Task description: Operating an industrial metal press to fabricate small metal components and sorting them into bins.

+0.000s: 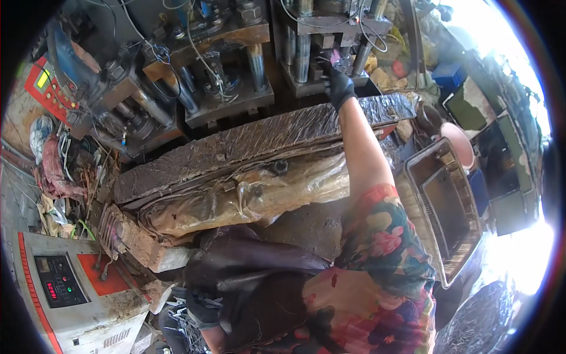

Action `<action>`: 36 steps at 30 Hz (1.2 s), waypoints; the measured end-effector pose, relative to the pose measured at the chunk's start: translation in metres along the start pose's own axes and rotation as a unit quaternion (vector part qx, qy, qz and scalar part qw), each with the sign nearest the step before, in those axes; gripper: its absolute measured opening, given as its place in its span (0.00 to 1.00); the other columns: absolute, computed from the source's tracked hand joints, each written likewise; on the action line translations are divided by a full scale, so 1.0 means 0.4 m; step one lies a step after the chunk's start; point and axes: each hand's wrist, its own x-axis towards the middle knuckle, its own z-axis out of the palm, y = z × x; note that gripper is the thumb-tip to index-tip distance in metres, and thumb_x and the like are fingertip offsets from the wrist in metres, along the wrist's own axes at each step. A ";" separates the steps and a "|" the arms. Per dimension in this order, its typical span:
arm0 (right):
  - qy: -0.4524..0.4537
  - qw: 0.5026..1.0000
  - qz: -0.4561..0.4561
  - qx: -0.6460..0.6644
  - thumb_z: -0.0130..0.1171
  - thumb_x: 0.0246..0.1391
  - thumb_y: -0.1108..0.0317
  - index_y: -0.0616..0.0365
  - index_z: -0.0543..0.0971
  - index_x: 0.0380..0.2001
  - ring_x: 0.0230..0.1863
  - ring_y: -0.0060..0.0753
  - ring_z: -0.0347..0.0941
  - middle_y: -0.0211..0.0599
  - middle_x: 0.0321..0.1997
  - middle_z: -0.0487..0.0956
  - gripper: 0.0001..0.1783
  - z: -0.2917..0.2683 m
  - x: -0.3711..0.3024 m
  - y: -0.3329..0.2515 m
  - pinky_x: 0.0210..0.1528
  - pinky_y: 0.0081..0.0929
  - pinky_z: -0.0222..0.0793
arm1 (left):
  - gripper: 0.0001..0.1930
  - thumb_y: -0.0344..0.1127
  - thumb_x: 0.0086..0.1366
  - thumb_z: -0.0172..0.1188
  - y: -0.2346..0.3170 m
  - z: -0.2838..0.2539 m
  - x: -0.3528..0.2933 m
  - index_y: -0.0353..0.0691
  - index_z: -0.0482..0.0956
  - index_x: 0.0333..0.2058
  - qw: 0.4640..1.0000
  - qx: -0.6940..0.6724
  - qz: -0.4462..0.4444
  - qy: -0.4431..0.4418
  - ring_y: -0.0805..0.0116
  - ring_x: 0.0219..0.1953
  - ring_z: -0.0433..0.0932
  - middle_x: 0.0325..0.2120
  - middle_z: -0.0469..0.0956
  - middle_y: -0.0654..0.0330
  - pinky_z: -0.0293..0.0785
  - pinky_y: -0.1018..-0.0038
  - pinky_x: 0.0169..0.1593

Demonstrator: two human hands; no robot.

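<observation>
Column press (323, 41) stood beyond the film-wrapped ledge (236, 141), the gloved right hand (340, 88) between its front posts (303, 59); whether it or the left hand (203, 310) gripped anything was unclear; an untimely platen (339, 25) drop could crush it.

Heavy machinery filled a cramped, grimy industrial workshop, where a left press (132, 112), a middle press (223, 82) and a right press (323, 41) stood in a row, all thick steel columns and bolted plates. Loose cables (203, 56) trailed over them. A red control box (48, 88) with a lit yellow screen hung at the far left, above a pale machine cabinet (112, 310) bearing a digital readout and buttons. Wrinkled dark sheeting (236, 141) covered a long ledge before the presses, and a worker's right hand (340, 88) wore a dark work glove.
</observation>
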 end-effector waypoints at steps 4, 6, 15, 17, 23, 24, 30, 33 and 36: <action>0.032 0.998 0.035 0.031 0.46 0.64 0.57 0.50 0.71 0.32 0.14 0.19 0.63 0.31 0.21 0.73 0.11 -0.060 -0.052 -0.051 0.14 0.17 0.60 | 0.07 0.40 0.66 0.51 -0.001 0.009 -0.007 0.49 0.70 0.29 0.999 0.050 0.019 -0.009 0.78 0.19 0.63 0.18 0.65 0.70 0.64 0.79 0.22; 0.026 0.995 0.012 0.099 0.45 0.64 0.58 0.52 0.71 0.34 0.14 0.20 0.63 0.31 0.22 0.74 0.11 -0.085 -0.088 -0.058 0.13 0.18 0.59 | 0.07 0.40 0.67 0.51 -0.003 0.005 -0.006 0.49 0.70 0.29 0.998 0.068 0.012 -0.010 0.78 0.19 0.63 0.18 0.65 0.70 0.64 0.79 0.23; 0.069 0.869 0.033 -0.489 0.48 0.58 0.40 0.59 0.80 0.31 0.11 0.24 0.67 0.32 0.13 0.73 0.30 -0.237 -0.539 -0.051 0.16 0.23 0.63 | 0.10 0.42 0.68 0.50 0.018 -0.052 0.035 0.48 0.71 0.28 0.993 0.112 0.001 0.025 0.80 0.17 0.62 0.18 0.67 0.72 0.63 0.80 0.23; 0.048 0.816 0.090 -0.569 0.48 0.57 0.38 0.58 0.80 0.31 0.12 0.27 0.71 0.37 0.15 0.76 0.30 -0.243 -0.595 -0.054 0.17 0.25 0.66 | 0.10 0.42 0.68 0.50 0.016 -0.037 0.027 0.47 0.71 0.28 0.995 0.097 -0.013 0.025 0.80 0.17 0.62 0.18 0.67 0.72 0.63 0.80 0.23; 0.047 0.759 0.065 -0.646 0.43 0.57 0.36 0.55 0.81 0.35 0.22 0.34 0.78 0.41 0.18 0.79 0.32 -0.181 -0.593 -0.070 0.31 0.32 0.71 | 0.09 0.41 0.67 0.51 0.001 0.049 -0.028 0.46 0.71 0.28 0.997 0.063 0.039 0.034 0.79 0.15 0.60 0.17 0.66 0.70 0.61 0.81 0.21; 0.075 0.781 -0.002 -0.620 0.46 0.58 0.40 0.57 0.81 0.31 0.23 0.29 0.77 0.39 0.19 0.79 0.30 -0.145 -0.607 -0.055 0.28 0.29 0.70 | 0.09 0.41 0.67 0.51 0.002 0.023 -0.017 0.46 0.71 0.29 0.997 0.058 0.036 0.042 0.79 0.15 0.61 0.17 0.66 0.70 0.62 0.80 0.21; -0.148 0.979 0.080 -0.114 0.51 0.61 0.54 0.54 0.78 0.34 0.28 0.28 0.77 0.34 0.30 0.81 0.15 0.173 -0.586 0.059 0.26 0.24 0.68 | 0.08 0.41 0.67 0.51 -0.010 -0.077 0.012 0.44 0.73 0.34 0.998 0.046 0.039 -0.035 0.76 0.18 0.67 0.22 0.71 0.66 0.65 0.78 0.21; -0.167 0.977 0.111 -0.072 0.50 0.62 0.54 0.54 0.77 0.35 0.30 0.28 0.77 0.34 0.31 0.81 0.15 0.282 -0.570 0.087 0.28 0.23 0.69 | 0.09 0.42 0.67 0.50 -0.021 -0.001 -0.015 0.45 0.72 0.32 0.998 0.052 0.038 -0.004 0.76 0.19 0.68 0.21 0.70 0.67 0.67 0.78 0.22; -0.183 0.978 0.095 0.005 0.49 0.63 0.54 0.57 0.77 0.37 0.32 0.28 0.77 0.37 0.32 0.81 0.17 0.359 -0.553 0.146 0.31 0.25 0.70 | 0.10 0.43 0.68 0.49 -0.023 0.010 -0.028 0.45 0.70 0.31 0.998 0.029 0.056 -0.012 0.75 0.20 0.67 0.20 0.66 0.67 0.69 0.77 0.25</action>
